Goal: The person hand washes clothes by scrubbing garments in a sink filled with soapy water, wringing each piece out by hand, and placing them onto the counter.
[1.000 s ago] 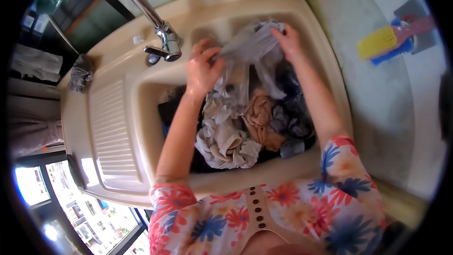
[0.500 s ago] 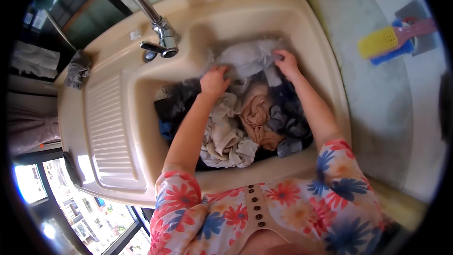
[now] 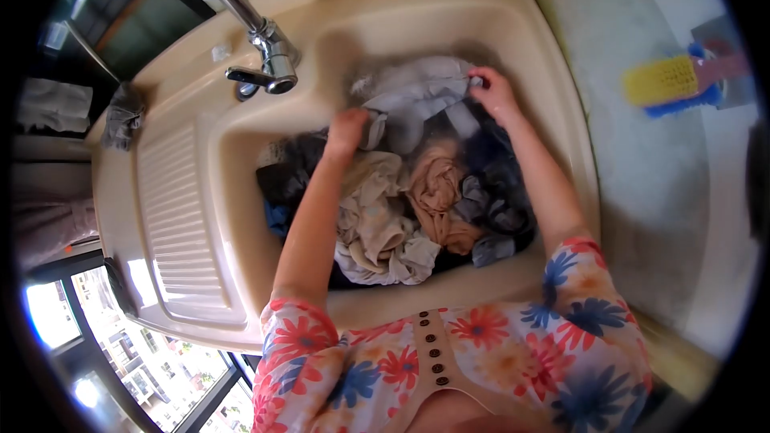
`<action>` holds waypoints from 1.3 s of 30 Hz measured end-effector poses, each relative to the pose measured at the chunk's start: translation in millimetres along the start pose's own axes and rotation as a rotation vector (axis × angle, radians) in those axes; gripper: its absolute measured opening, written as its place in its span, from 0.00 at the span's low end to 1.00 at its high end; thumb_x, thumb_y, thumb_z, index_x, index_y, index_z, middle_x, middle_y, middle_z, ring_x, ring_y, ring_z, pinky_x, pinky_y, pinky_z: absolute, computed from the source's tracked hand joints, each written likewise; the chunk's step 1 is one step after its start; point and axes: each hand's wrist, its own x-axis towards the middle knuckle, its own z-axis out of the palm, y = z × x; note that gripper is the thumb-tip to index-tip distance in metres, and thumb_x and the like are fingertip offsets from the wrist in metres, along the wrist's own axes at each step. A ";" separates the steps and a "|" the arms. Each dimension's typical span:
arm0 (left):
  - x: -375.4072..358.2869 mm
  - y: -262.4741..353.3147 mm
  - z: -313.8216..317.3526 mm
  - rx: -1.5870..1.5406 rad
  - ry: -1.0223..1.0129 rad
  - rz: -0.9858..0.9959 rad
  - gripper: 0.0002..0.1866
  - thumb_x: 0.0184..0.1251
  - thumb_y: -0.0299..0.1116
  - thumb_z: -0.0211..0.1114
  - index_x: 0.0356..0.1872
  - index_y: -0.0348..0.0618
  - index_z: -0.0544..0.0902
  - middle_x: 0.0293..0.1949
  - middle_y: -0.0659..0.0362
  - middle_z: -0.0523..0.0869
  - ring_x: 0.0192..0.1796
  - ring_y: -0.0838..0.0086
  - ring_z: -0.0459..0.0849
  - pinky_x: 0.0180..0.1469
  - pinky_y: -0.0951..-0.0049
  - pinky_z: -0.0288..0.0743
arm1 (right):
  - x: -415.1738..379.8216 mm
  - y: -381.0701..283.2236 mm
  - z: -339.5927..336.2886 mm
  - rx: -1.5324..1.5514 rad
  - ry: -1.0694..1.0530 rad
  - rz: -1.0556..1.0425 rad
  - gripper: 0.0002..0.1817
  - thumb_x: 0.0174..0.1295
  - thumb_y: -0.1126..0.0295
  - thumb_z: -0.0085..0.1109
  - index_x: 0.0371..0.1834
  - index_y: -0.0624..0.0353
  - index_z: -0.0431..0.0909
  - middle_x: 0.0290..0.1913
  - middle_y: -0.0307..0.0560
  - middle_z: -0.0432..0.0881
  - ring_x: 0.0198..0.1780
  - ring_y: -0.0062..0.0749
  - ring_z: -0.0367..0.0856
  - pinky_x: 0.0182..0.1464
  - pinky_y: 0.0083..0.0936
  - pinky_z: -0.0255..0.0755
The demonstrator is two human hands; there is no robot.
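Note:
In the beige sink basin, a light grey-white cloth is stretched between my two hands. My left hand is closed on its left edge, and my right hand pinches its upper right corner. Below the cloth lie other wet garments: a cream one at centre left, a peach one beside it, and dark ones to the right. More dark cloth lies left of my left forearm.
A chrome faucet stands at the basin's back left. Left of the basin is a ribbed drainboard, with a grey rag at its back edge. A yellow brush hangs at the right wall.
My hands have moved apart, the left one to the left and the right one slightly up. The light cloth between them is spread wider. The view has shifted slightly.

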 end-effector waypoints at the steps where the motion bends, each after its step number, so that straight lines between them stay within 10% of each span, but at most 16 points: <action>1: 4.4 -7.3 4.9 0.097 0.028 0.036 0.17 0.52 0.38 0.59 0.43 0.44 0.80 0.38 0.50 0.83 0.42 0.57 0.80 0.43 0.63 0.71 | -3.1 17.4 13.0 -0.300 0.112 -0.185 0.17 0.44 0.76 0.61 0.42 0.55 0.77 0.38 0.48 0.79 0.40 0.39 0.78 0.44 0.28 0.71; 7: -1.4 -3.1 15.6 0.572 0.150 0.197 0.15 0.49 0.33 0.60 0.40 0.43 0.80 0.36 0.51 0.83 0.40 0.58 0.80 0.44 0.66 0.73 | 16.1 39.9 30.8 -0.489 0.200 -0.036 0.10 0.44 0.76 0.60 0.33 0.56 0.80 0.34 0.53 0.80 0.37 0.48 0.78 0.41 0.33 0.71; 12: -33.1 27.3 -19.9 -0.232 0.231 0.085 0.11 0.50 0.30 0.59 0.37 0.42 0.81 0.30 0.56 0.82 0.33 0.73 0.79 0.36 0.74 0.72 | 10.2 -29.6 -21.6 0.303 0.207 0.181 0.07 0.51 0.75 0.56 0.33 0.60 0.81 0.22 0.36 0.75 0.20 0.14 0.66 0.18 0.15 0.56; 14: -39.3 33.8 -35.6 -0.444 0.239 0.185 0.11 0.50 0.28 0.60 0.37 0.42 0.81 0.28 0.58 0.81 0.30 0.77 0.77 0.33 0.76 0.70 | -5.0 -39.5 -22.6 0.298 0.191 0.181 0.07 0.53 0.73 0.58 0.34 0.60 0.80 0.24 0.36 0.76 0.23 0.15 0.68 0.23 0.15 0.61; 20: -58.9 22.8 -62.4 0.285 0.193 0.099 0.14 0.42 0.29 0.66 0.35 0.44 0.83 0.25 0.58 0.81 0.31 0.75 0.79 0.36 0.74 0.72 | -34.5 -0.9 -3.9 -0.040 -0.256 0.014 0.13 0.47 0.72 0.64 0.38 0.57 0.78 0.31 0.41 0.77 0.33 0.24 0.74 0.38 0.21 0.69; 26: -61.9 3.5 -63.0 0.648 0.265 0.204 0.13 0.43 0.29 0.61 0.34 0.46 0.83 0.31 0.53 0.83 0.35 0.64 0.80 0.39 0.67 0.73 | -59.3 13.7 3.1 -0.682 -0.035 -0.231 0.18 0.44 0.72 0.64 0.41 0.50 0.76 0.40 0.51 0.74 0.42 0.46 0.75 0.47 0.35 0.71; 30: -89.2 37.5 -45.6 0.777 0.445 0.073 0.12 0.49 0.35 0.56 0.34 0.48 0.82 0.36 0.48 0.82 0.43 0.54 0.80 0.46 0.60 0.74 | -56.7 -4.1 15.0 -0.687 0.161 0.409 0.14 0.55 0.64 0.51 0.43 0.55 0.75 0.45 0.53 0.77 0.47 0.52 0.75 0.48 0.41 0.70; 33: -93.2 39.0 -42.2 0.803 0.459 0.071 0.13 0.52 0.37 0.55 0.39 0.48 0.81 0.38 0.48 0.82 0.44 0.54 0.80 0.47 0.59 0.73 | -36.3 20.3 24.1 -0.623 0.361 0.299 0.14 0.56 0.64 0.49 0.42 0.57 0.74 0.39 0.56 0.79 0.38 0.53 0.77 0.45 0.40 0.71; 36: -85.4 29.5 -50.3 0.753 0.485 0.095 0.13 0.50 0.37 0.56 0.37 0.47 0.82 0.37 0.48 0.82 0.44 0.53 0.80 0.47 0.59 0.73 | -8.0 8.3 12.7 -0.446 0.403 0.244 0.12 0.58 0.65 0.48 0.42 0.57 0.73 0.37 0.54 0.80 0.34 0.48 0.79 0.41 0.37 0.74; 39: -82.3 33.6 -63.6 0.621 0.437 0.174 0.14 0.46 0.38 0.61 0.34 0.46 0.84 0.35 0.48 0.83 0.42 0.52 0.80 0.46 0.62 0.74 | -16.3 -74.5 -5.5 0.551 0.393 0.453 0.09 0.63 0.65 0.45 0.40 0.54 0.73 0.31 0.45 0.77 0.28 0.34 0.79 0.21 0.30 0.70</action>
